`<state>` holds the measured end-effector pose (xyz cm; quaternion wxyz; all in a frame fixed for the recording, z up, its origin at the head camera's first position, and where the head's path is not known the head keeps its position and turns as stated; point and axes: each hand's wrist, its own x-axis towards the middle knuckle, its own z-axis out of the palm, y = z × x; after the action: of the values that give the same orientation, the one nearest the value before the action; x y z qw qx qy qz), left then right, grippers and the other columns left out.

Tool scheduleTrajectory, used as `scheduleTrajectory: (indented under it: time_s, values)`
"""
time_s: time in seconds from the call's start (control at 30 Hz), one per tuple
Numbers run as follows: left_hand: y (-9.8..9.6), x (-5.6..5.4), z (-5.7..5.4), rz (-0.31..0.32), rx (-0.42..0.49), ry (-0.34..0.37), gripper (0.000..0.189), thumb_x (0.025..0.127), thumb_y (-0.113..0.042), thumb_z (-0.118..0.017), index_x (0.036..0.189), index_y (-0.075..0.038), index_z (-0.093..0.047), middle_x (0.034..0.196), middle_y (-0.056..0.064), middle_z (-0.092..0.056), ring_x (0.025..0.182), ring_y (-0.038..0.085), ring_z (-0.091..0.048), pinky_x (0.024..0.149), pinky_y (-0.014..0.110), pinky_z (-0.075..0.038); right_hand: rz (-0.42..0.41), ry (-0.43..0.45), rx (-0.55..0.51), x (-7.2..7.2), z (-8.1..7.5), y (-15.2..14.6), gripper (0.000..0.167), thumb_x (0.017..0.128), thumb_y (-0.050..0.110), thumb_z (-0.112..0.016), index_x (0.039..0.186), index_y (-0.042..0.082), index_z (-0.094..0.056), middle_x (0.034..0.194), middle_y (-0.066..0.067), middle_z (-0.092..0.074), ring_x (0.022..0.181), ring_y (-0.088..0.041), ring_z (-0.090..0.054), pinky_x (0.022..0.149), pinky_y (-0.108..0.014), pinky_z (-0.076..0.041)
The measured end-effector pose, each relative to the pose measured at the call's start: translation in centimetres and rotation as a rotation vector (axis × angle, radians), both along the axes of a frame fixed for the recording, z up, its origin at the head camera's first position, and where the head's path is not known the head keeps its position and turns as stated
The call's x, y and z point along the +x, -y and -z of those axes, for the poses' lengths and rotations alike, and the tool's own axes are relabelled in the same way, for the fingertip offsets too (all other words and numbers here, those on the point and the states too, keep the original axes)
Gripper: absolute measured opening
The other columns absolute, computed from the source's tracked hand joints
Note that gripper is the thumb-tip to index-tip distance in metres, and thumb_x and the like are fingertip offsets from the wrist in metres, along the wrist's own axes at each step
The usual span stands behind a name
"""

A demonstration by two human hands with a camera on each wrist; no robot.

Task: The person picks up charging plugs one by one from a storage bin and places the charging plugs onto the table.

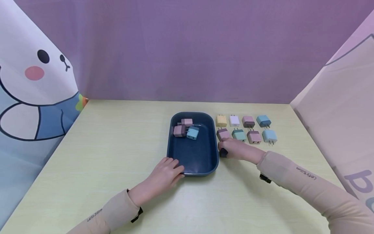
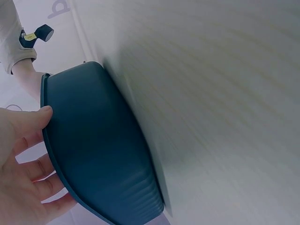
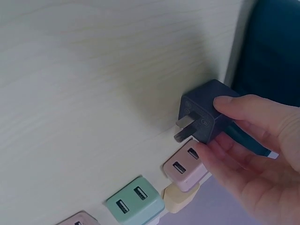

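A dark blue tray (image 1: pixel 193 172) lies on the table, with two pink chargers (image 1: pixel 179 131) and a light blue charger (image 1: pixel 193 133) in its far left part. My left hand (image 1: pixel 166 172) grips the tray's near left rim; in the left wrist view its thumb (image 2: pixel 35 119) lies against the outer wall. Beside the tray's right wall, my right hand (image 1: pixel 238 149) pinches a black charger (image 3: pixel 204 110) between thumb and fingers. Its two metal prongs point away from the palm in the right wrist view. A pink charger (image 3: pixel 185 166) and a green charger (image 3: pixel 136 199) sit close by.
Right of the tray, several plug chargers stand in two rows. At the back are a yellow charger (image 1: pixel 221 121), a white one, a mauve one and a blue charger (image 1: pixel 263 121). A light blue charger (image 1: pixel 269 136) ends the front row. A purple cloth (image 1: pixel 187 52) hangs behind the table.
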<state>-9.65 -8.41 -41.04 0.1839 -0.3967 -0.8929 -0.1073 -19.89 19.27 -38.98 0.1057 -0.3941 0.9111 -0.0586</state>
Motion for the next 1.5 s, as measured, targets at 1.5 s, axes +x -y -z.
scheduleTrajectory:
  time_s: [1.5]
  values:
    - [0.1,0.0,0.0,0.005,0.002,-0.009,0.013,0.078,-0.023,-0.067,0.077,-0.014,-0.058,0.069,-0.002,-0.049,0.064,0.015,-0.043,0.066,0.029,-0.037,0.106,0.190,0.140,-1.8,-7.6,1.5,0.034,0.079,0.002,-0.063,0.112,-0.003,-0.056,0.110,-0.019,-0.058,0.098,-0.032,-0.056,0.079,-0.037,-0.047]
